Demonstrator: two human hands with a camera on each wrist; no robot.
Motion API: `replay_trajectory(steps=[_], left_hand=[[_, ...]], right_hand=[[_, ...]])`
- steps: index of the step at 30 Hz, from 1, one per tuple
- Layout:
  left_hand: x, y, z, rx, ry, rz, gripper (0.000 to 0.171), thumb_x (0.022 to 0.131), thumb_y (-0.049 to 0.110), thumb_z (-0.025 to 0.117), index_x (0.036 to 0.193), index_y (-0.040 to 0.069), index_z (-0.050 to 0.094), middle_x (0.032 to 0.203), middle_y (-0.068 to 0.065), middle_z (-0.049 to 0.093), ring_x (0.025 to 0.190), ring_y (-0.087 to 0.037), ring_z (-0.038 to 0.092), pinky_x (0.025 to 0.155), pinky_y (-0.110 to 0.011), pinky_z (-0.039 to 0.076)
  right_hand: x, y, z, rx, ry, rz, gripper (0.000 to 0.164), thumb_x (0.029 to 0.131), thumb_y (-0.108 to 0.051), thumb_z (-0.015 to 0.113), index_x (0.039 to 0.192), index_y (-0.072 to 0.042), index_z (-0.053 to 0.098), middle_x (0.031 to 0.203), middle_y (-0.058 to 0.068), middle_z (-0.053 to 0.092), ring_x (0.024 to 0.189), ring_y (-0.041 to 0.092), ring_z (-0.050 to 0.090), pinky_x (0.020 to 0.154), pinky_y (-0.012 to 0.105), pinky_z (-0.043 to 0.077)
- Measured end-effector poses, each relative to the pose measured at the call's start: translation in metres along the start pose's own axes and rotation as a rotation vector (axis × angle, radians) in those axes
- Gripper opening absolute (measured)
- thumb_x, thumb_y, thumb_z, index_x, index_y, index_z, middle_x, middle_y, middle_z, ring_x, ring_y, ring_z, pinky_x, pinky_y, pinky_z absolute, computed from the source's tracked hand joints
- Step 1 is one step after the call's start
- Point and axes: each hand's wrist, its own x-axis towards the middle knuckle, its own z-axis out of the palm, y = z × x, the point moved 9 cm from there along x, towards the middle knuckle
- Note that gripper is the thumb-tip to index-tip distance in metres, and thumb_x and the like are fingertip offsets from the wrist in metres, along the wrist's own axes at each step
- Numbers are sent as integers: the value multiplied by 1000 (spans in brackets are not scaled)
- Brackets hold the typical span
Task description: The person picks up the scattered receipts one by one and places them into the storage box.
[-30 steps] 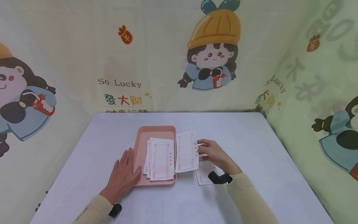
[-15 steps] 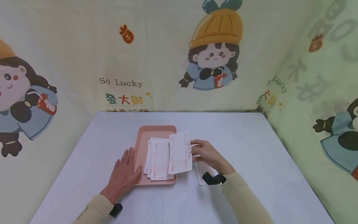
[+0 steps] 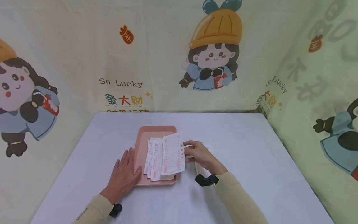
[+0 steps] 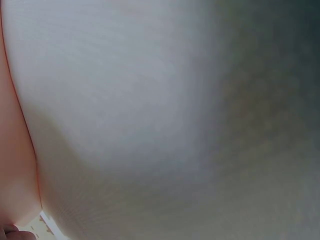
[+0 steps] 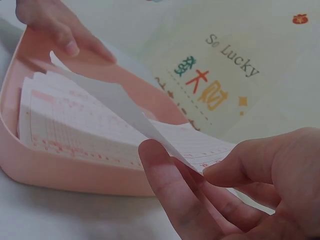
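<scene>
My right hand (image 3: 204,157) pinches the right edge of a printed paper slip (image 3: 172,154) between thumb and fingers. The slip, with red ruled lines, hangs over the right part of a pink tray (image 3: 142,133); in the right wrist view it bends upward at its far end. Below it in the tray lies a loose stack of similar slips (image 5: 55,120). My left hand (image 3: 123,172) lies with straight fingers along the tray's left side, the thumb over the rim. The left wrist view is mostly a blurred pale surface with a strip of skin at its left.
Another slip (image 3: 199,169) lies on the white table (image 3: 237,133) right of the tray, partly hidden under my right hand. A curtain (image 3: 162,62) with cartoon prints stands behind the table and along its sides.
My right hand has carried the slip leftward, from beside the tray's right rim to over the stack inside it. The left hand and the tray have stayed in place.
</scene>
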Motion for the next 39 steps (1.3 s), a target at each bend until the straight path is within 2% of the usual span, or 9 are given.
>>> replay_trajectory(steps=[9, 16, 25, 30, 39], left_hand=[[1, 2, 1, -4, -3, 4, 80, 98, 40, 48, 156, -3, 16, 163, -21, 21, 151, -41, 19, 117, -66, 23], [1, 4, 1, -4, 5, 10, 80, 97, 39, 49, 156, -4, 17, 163, -22, 22, 151, -41, 20, 116, -67, 23], [2, 2, 2, 14, -11, -7, 80, 98, 40, 48, 157, -3, 15, 163, -22, 21, 151, -41, 19, 117, -67, 22], [1, 2, 2, 17, -17, -16, 80, 98, 40, 48, 156, -3, 15, 164, -22, 20, 151, -41, 18, 117, -67, 22], [1, 2, 0, 20, -18, -14, 80, 98, 41, 47, 157, -3, 14, 164, -22, 20, 151, -41, 18, 117, -66, 23]], right_hand=[[5, 1, 19, 22, -28, 3, 39, 95, -4, 56, 134, 2, 52, 112, 17, 70, 89, 19, 70, 73, 32, 62], [1, 0, 29, -9, -107, 9, 45, 97, -12, 61, 137, 4, 49, 122, 24, 65, 105, 30, 69, 89, 41, 59], [-5, 1, 16, -117, -88, -18, 42, 97, -19, 59, 134, 2, 54, 124, 21, 66, 104, 25, 69, 93, 39, 58], [-7, 5, 8, -103, -84, -22, 41, 98, -18, 60, 133, 2, 55, 122, 20, 67, 105, 29, 69, 92, 40, 58], [-15, 4, -12, -83, -76, -34, 41, 99, -14, 57, 134, 5, 51, 125, 28, 63, 112, 39, 66, 93, 43, 58]])
